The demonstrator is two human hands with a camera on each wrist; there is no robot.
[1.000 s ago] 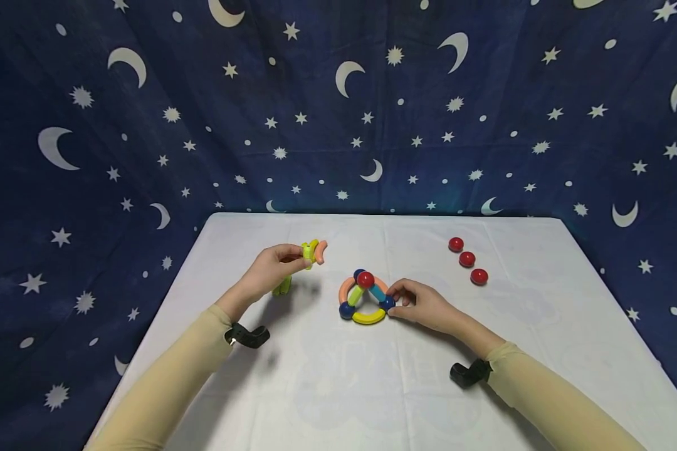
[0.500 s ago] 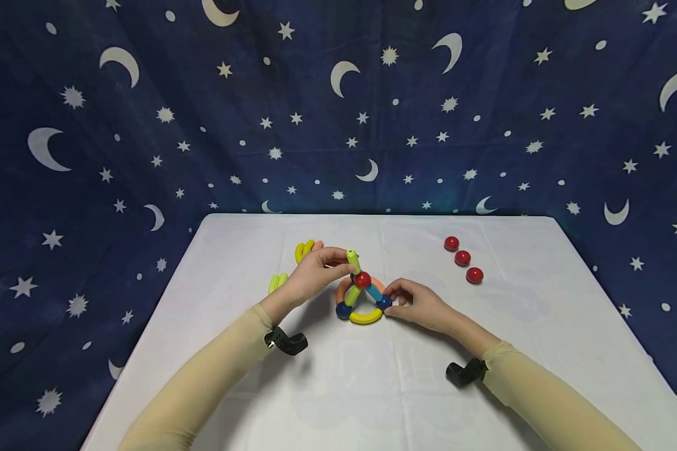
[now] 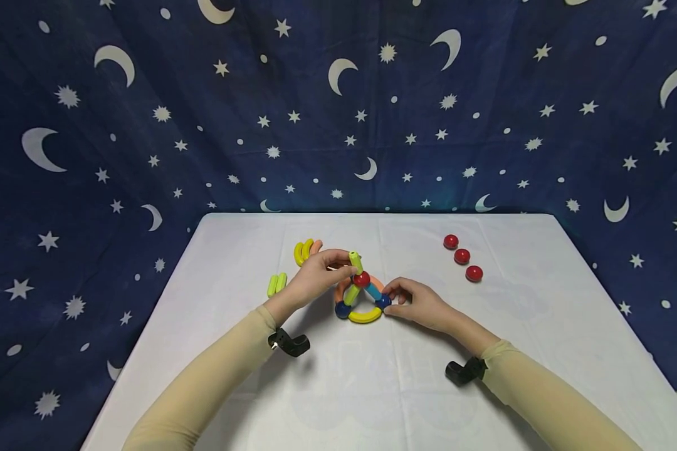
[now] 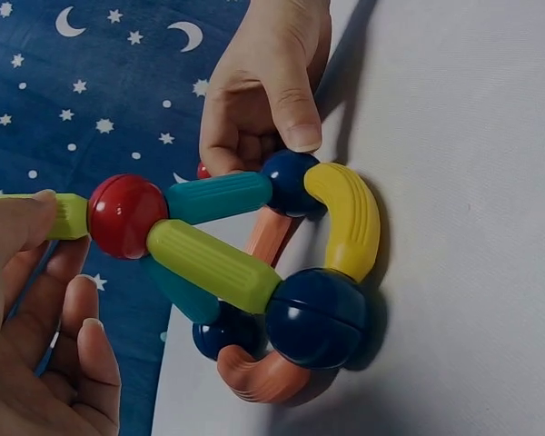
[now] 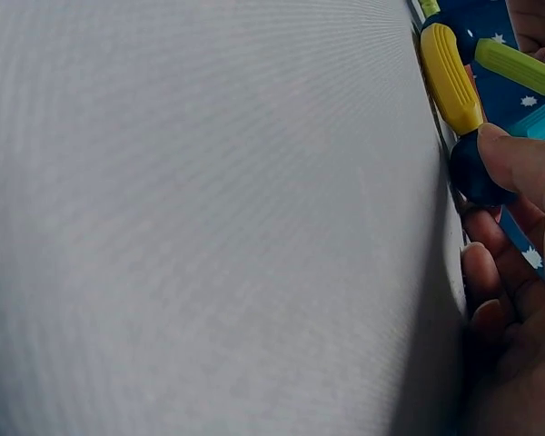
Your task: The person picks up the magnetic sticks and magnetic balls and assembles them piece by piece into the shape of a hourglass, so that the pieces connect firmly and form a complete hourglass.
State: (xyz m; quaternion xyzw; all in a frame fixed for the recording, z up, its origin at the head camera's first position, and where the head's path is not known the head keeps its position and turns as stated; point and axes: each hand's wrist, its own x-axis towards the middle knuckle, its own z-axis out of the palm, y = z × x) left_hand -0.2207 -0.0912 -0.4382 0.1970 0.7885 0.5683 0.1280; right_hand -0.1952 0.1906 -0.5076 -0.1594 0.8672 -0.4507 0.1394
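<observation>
My left hand (image 3: 318, 277) pinches a light green stick (image 3: 355, 261) that stands on the red ball (image 3: 361, 279) at the peak of a small frame. In the left wrist view the stick (image 4: 70, 216) touches that red ball (image 4: 127, 216). Below the ball, a green stick (image 4: 213, 265) and two teal ones slope to dark blue balls, joined at the base by a yellow curved piece (image 4: 352, 218) and orange curved ones. My right hand (image 3: 423, 305) grips the right-hand blue ball (image 3: 383, 302) between thumb and fingers; the right wrist view shows the thumb on this ball (image 5: 477, 170).
Three red balls (image 3: 462, 256) lie in a slanting row at the right rear of the white table (image 3: 485, 401). Two green sticks (image 3: 277, 284) lie left of the frame, beside the left wrist. Yellow curved pieces (image 3: 303, 250) and orange ones (image 3: 316, 247) lie behind the left hand.
My left hand has carried the green stick rightward from the loose pieces onto the frame's red ball, where it now stands. My right hand has kept its grip on the blue ball.
</observation>
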